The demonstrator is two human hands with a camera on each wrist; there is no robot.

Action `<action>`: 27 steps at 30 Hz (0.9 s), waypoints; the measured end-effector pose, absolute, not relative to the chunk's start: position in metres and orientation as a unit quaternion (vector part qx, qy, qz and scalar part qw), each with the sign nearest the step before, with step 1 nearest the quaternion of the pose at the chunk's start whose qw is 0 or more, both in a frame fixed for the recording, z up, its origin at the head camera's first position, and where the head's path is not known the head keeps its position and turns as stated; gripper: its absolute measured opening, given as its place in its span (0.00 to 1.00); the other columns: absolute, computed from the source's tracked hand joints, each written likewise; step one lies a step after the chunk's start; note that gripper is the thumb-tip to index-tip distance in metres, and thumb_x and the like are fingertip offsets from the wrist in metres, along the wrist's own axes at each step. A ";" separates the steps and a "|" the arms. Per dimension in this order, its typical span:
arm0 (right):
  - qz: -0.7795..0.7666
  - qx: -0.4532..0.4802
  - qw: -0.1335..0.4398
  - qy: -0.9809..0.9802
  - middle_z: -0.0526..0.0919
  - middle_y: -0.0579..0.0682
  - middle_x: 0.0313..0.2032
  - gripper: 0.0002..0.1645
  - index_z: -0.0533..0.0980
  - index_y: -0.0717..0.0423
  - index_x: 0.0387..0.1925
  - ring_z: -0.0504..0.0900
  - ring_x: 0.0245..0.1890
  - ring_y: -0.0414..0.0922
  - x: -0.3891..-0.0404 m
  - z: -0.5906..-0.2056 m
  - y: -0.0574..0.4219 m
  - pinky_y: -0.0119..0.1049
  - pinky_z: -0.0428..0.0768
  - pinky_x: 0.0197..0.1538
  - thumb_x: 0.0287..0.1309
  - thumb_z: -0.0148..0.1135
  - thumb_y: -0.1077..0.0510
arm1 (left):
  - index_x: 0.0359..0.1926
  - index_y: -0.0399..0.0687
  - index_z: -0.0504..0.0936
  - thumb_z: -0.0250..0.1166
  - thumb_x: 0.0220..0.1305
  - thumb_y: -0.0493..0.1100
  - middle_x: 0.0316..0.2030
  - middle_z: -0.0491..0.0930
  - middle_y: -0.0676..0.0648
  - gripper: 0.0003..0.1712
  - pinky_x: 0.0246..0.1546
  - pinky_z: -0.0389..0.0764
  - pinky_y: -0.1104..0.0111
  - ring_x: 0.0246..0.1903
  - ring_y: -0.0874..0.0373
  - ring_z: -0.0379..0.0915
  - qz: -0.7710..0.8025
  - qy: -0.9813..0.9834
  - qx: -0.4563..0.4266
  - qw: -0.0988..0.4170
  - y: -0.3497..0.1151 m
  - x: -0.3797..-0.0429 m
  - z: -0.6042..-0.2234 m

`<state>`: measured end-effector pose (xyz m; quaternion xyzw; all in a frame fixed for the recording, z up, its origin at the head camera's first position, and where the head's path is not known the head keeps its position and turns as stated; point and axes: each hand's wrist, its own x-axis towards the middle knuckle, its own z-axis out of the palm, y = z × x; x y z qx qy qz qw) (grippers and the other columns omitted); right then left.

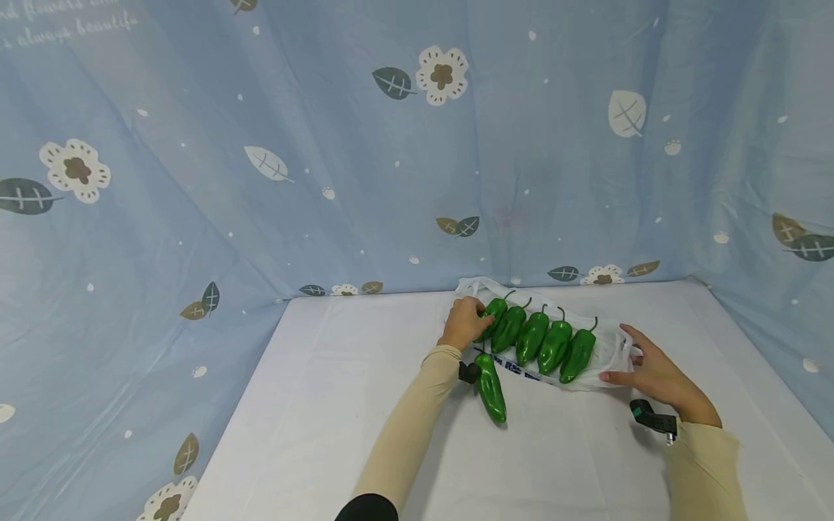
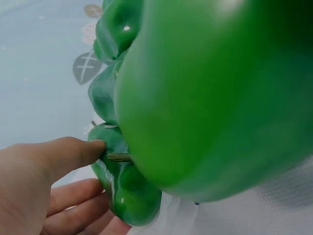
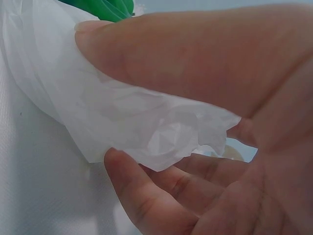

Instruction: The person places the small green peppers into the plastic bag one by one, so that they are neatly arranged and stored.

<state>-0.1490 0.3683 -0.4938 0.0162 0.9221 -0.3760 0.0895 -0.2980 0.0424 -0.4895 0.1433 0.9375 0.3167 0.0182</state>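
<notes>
Several green peppers [image 1: 533,337] lie side by side on a white plastic bag [image 1: 612,354], stems toward the back. At the row's left end, my left hand [image 1: 465,322] holds the outermost pepper [image 2: 137,196], thumb on one side and fingers behind. A separate green pepper [image 1: 491,389] lies on the table just below that wrist; a pepper close to the camera fills much of the left wrist view. My right hand [image 1: 661,373] is at the bag's right end, thumb over the crumpled plastic [image 3: 161,132] and fingers spread beneath it, with a wide gap between them.
A white-covered table [image 1: 339,376] lies under everything. Behind it hangs a blue curtain [image 1: 365,181] with flowers and leaves. Small black devices, one a wrist camera [image 1: 645,412], sit at both wrists. Blue print [image 1: 511,366] runs along the bag's front edge.
</notes>
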 end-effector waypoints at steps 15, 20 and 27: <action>-0.384 0.013 0.091 0.919 0.48 0.84 0.73 0.73 0.36 0.68 0.80 0.62 0.66 0.85 -0.147 -0.492 0.367 0.70 0.79 0.56 0.56 0.77 0.45 | 0.55 0.35 0.87 0.69 0.70 0.46 0.53 0.87 0.37 0.20 0.50 0.87 0.59 0.48 0.48 0.88 0.332 0.929 0.160 0.015 0.035 -0.293 -0.476; -0.384 0.011 0.090 0.919 0.48 0.85 0.73 0.73 0.36 0.69 0.80 0.62 0.65 0.85 -0.147 -0.491 0.366 0.70 0.79 0.55 0.56 0.77 0.46 | 0.55 0.33 0.86 0.67 0.71 0.44 0.50 0.88 0.36 0.20 0.48 0.88 0.59 0.47 0.48 0.88 0.353 0.916 0.190 -0.008 0.025 -0.291 -0.468; -0.380 0.012 0.090 0.921 0.47 0.85 0.73 0.73 0.36 0.68 0.80 0.62 0.65 0.86 -0.147 -0.491 0.367 0.71 0.79 0.55 0.56 0.76 0.44 | 0.51 0.37 0.88 0.67 0.71 0.46 0.45 0.90 0.40 0.17 0.46 0.87 0.61 0.45 0.50 0.87 0.362 0.913 0.183 -0.042 0.013 -0.286 -0.454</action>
